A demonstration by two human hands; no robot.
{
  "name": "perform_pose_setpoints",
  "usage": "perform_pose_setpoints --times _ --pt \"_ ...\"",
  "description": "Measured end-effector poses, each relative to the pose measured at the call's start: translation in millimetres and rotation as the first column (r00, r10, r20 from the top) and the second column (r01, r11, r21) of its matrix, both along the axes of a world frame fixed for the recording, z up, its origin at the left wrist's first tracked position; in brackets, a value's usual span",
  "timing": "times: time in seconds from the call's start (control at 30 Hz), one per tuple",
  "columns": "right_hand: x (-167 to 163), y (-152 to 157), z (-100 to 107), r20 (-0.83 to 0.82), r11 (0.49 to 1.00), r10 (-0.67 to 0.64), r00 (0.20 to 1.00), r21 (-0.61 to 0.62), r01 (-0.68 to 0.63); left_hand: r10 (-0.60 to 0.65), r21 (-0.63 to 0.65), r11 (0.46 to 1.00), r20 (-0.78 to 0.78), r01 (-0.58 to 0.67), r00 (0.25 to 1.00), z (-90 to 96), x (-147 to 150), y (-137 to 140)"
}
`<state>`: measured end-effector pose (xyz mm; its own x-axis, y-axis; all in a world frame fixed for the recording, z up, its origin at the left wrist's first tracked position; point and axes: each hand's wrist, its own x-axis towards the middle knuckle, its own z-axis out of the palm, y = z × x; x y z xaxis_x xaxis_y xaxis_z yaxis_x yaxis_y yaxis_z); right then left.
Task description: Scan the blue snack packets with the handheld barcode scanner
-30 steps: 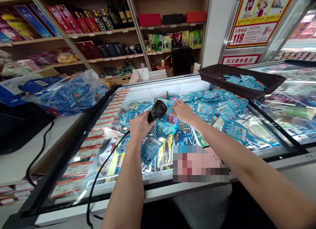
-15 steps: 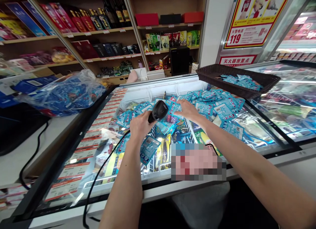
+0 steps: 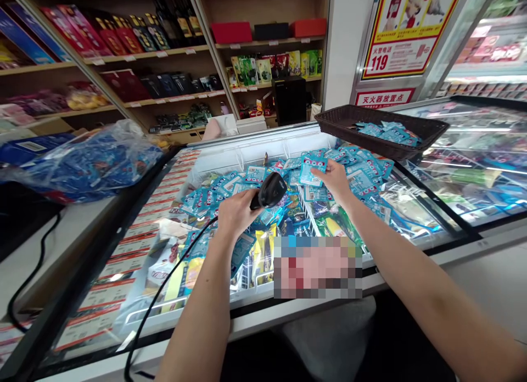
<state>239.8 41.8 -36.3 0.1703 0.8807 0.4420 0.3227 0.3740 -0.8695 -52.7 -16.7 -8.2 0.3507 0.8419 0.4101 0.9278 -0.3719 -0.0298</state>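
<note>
My left hand [image 3: 237, 214] is wrapped round the handle of a black barcode scanner [image 3: 272, 190], its head tilted toward the right. From the scanner a black cable [image 3: 164, 283] runs down past my left forearm. My right hand [image 3: 335, 180] pinches the edge of a blue packet [image 3: 312, 170], held up just right of the scanner. Many similar blue packets [image 3: 366, 170] lie in a loose spread on the glass top of the freezer [image 3: 263, 134]. Through the glass, yellow packages [image 3: 263, 250] show in white wire baskets.
A brown wicker basket [image 3: 382, 132] holding more blue packets stands at the back right. To the left lies a clear plastic bag [image 3: 99, 162] full of blue packets. Price labels [image 3: 119, 261] line the freezer's left side. Behind are stocked shelves [image 3: 164, 58]. A pixelated patch covers the front edge.
My right hand has lifted a blue packet and shifted a little right. The scanner in my left hand has swung to the right, and the whole view has moved slightly.
</note>
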Motion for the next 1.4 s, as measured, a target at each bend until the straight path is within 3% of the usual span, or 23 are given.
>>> perform_pose_setpoints --times 0.17,0.27,0.5,0.8,1.4 --pt "3.8 8.1 -4.2 -0.179 0.994 -0.019 0.984 -0.113 -0.001 -0.019 -0.008 1.0 0.013 0.019 1.0 -0.4 12.5 2.8" --pt "7.1 10.9 -5.5 -0.246 0.995 0.015 0.969 -0.095 -0.04 -0.014 -0.03 0.999 0.036 0.015 0.999 2.7 19.6 5.5" --pt "17.4 18.3 -11.5 -0.014 0.988 -0.15 0.989 -0.033 0.149 -0.05 -0.094 0.994 -0.009 0.049 0.999 15.0 34.6 12.2" --pt "14.1 18.5 -15.2 -0.031 0.998 -0.067 0.997 -0.009 0.066 -0.071 -0.081 0.994 0.024 0.073 0.997 2.5 37.8 9.3" --pt "11.5 8.5 -11.0 -0.041 0.997 -0.066 0.997 -0.054 0.064 -0.082 -0.059 0.995 0.008 0.083 0.997 -7.4 35.2 6.6"
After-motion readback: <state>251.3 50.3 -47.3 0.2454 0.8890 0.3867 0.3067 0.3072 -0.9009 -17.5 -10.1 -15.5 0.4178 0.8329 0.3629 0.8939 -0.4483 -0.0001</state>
